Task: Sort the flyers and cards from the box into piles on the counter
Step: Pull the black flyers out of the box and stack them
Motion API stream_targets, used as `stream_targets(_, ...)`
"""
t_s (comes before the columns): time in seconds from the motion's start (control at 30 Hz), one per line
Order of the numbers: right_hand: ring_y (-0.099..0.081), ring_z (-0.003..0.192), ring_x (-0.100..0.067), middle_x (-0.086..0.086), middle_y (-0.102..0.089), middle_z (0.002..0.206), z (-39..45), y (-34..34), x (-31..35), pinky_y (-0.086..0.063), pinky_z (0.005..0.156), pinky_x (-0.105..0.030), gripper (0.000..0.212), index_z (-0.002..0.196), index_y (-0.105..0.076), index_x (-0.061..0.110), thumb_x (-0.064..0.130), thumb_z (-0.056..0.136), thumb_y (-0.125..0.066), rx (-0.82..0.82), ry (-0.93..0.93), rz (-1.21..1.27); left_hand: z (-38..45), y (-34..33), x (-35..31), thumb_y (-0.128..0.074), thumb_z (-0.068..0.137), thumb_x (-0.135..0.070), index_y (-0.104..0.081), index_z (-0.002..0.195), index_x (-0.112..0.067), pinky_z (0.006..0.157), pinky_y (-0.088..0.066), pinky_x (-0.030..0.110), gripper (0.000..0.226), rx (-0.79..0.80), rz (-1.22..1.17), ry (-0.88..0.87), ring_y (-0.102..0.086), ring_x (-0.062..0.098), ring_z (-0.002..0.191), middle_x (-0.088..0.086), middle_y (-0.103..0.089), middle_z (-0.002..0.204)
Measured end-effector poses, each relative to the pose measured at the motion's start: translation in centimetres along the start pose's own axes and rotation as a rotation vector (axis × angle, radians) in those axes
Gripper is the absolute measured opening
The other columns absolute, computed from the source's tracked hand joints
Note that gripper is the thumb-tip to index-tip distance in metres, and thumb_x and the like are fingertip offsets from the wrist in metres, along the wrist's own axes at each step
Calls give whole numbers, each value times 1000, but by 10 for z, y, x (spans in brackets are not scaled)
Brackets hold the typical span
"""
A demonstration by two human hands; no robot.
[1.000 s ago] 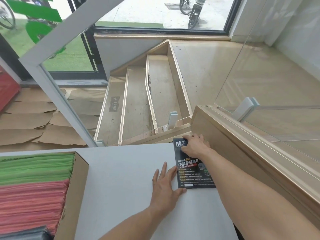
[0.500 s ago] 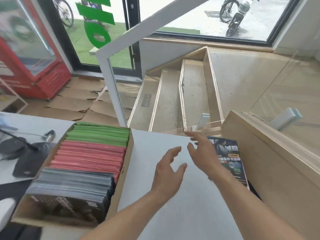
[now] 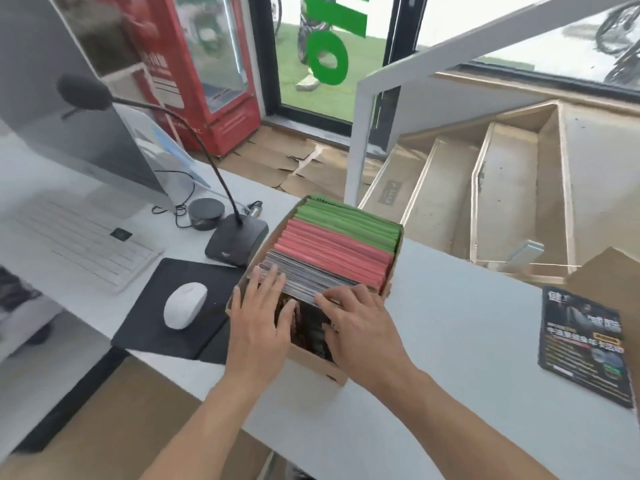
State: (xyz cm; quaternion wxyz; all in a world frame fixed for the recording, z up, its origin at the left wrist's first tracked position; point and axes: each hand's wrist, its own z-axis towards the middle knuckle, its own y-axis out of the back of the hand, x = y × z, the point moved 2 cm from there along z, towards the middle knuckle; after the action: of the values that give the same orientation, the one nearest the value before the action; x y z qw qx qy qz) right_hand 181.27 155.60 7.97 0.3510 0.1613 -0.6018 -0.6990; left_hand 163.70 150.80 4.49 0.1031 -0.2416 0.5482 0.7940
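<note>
- Head view, nearest to you: your two forearms reach forward over the white counter (image 3: pixel 450 334), both hands on the near end of the cardboard box (image 3: pixel 311 365).
- Your left hand (image 3: pixel 259 320) lies flat, fingers straight and spread, fingertips touching the top edges of the dark flyers (image 3: pixel 304 278) at the box's near left corner — it grips nothing.
- Your right hand (image 3: pixel 360 327) sits just beside it to the right, fingers bent down onto the edges of the same dark stack; whether they have actually pinched a sheet, you cannot tell from here.
- Left of the box, a white mouse (image 3: pixel 185 304) rests on a black mouse pad (image 3: pixel 166 306), touching it, near your left hand.
- Far right on the counter, well apart from the box, one dark flyer (image 3: pixel 585 344) lies flat by itself, face up, close to the counter's edge.
- Inside the box, going away from you: dark flyers, then the red cards (image 3: pixel 332 251), then the green cards (image 3: pixel 349 221) at the far end, all standing on edge.
- Just beyond the box's left side stands a gooseneck microphone (image 3: pixel 235 240) on its black base; a white keyboard (image 3: pixel 79 240) lies further left.
- Farthest back — a monitor (image 3: pixel 76 109) on the left, a red fridge (image 3: pixel 207 71) by the glass door, and a wooden staircase (image 3: pixel 485 195) on the right.
</note>
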Motion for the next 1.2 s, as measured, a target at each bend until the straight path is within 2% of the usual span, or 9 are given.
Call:
stream_targets(0.13,-53,116,-28,-1,-56,137,-8,-6,9,-46,98,-42,49,138,-56,19,27,89,-61,-2,1,-135,-18,-5,13,-35,105,-45,-21,160,-20,126,-1,43,62,44,82,-94,2,20,156,-3,-10,169)
stream_targets(0.33,-43,138,-31,-7,-43,154,-23,-12,22,-34,114,-47,54,149,-45,17,25,96,-54,2,-33,-189,-21,-8,12,-36,105,-43,-20,160,-21,126,-7,50,62,27,64,-55,3,20,156,-4,-7,169)
stream_targets(0.43,-43,138,-33,-8,-49,150,-23,-9,27,-30,115,-46,53,142,-54,19,19,90,-64,-42,-27,-208,-22,-7,12,-36,104,-45,-20,160,-22,126,-6,49,63,29,27,-58,3,19,156,-4,-8,169)
stream_targets(0.5,-53,126,-29,-4,-59,136,-22,-8,31,-40,106,-42,49,135,-61,21,16,86,-69,-68,-3,-177,-26,-5,14,-37,104,-46,-22,160,-21,126,-5,48,63,28,-3,-53,3,18,156,-5,-8,169)
stream_targets(0.63,-66,77,-12,13,-70,91,-20,-5,38,-50,60,-27,33,121,-56,29,18,92,-65,4,-138,26,-34,-1,20,-40,101,-51,-33,155,-22,126,-8,50,61,26,-79,-29,2,17,156,-7,-14,168)
stream_targets(0.8,-66,69,-12,16,-71,87,-22,7,32,-50,53,-29,28,114,-59,32,15,92,-65,-83,-187,101,-29,22,9,-65,96,-35,-26,158,-17,125,-12,53,76,-42,-167,-13,5,17,156,-6,-5,169)
stream_targets(0.93,-65,78,-10,25,-68,84,-29,43,12,-50,65,-27,26,109,-65,33,10,97,-60,-215,-424,481,-12,51,-14,-70,90,-35,-12,161,-25,124,-12,37,93,-193,-403,112,2,10,155,-11,-1,169)
stream_targets(1.07,-72,78,-23,-2,-75,90,-48,75,-10,-59,58,-35,19,103,-66,19,3,99,-56,-349,-697,1173,-3,51,-52,-74,87,-34,-17,156,-41,110,-33,17,90,-102,-844,327,-33,-3,141,-30,-35,148)
stream_targets(1.2,-71,76,-28,-16,-74,97,-80,72,-27,-58,56,-38,15,108,-65,11,6,96,-59,-356,-916,1415,3,30,-94,-68,95,-25,-45,142,-30,89,-55,33,53,189,-1148,436,-70,8,104,-12,-73,115)
